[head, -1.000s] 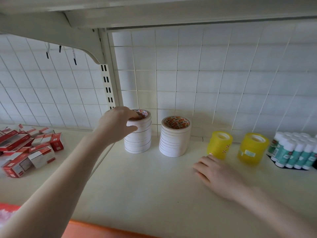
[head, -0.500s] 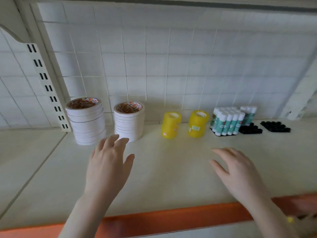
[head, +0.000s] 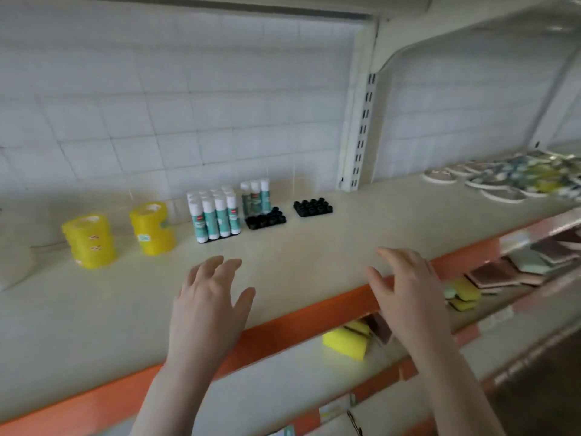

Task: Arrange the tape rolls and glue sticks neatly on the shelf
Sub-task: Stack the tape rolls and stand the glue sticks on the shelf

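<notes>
Meanwhile both hands, left hand and right hand, hover open-fingered; glue sticks' labels blur unreadably.

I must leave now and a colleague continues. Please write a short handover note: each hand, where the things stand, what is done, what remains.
Left hand: open, above the cream shelf board, holds nothing.
Right hand: open, over the orange shelf edge, no grip on anything.
Two yellow tape roll stacks stand left.
White-capped green glue sticks fill one black plastic tray; three more stand in the second tray.
Third black tray is empty.
Left: fill trays, if more sticks exist.
</notes>
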Action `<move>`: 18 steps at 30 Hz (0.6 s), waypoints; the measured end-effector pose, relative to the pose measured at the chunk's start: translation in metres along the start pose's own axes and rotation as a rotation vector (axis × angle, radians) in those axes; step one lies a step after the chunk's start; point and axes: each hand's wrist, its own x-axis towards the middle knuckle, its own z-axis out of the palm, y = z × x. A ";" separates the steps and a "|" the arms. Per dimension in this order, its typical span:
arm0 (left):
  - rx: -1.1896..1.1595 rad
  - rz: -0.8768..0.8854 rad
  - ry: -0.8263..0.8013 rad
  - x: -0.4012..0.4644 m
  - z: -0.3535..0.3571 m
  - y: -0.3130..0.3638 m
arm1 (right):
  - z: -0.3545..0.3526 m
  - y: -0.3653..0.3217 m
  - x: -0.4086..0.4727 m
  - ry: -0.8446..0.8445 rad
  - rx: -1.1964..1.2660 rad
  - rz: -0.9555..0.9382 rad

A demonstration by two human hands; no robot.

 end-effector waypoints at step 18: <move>-0.182 0.267 -0.121 0.106 0.205 0.320 | -0.085 0.316 0.104 -0.011 -0.027 0.338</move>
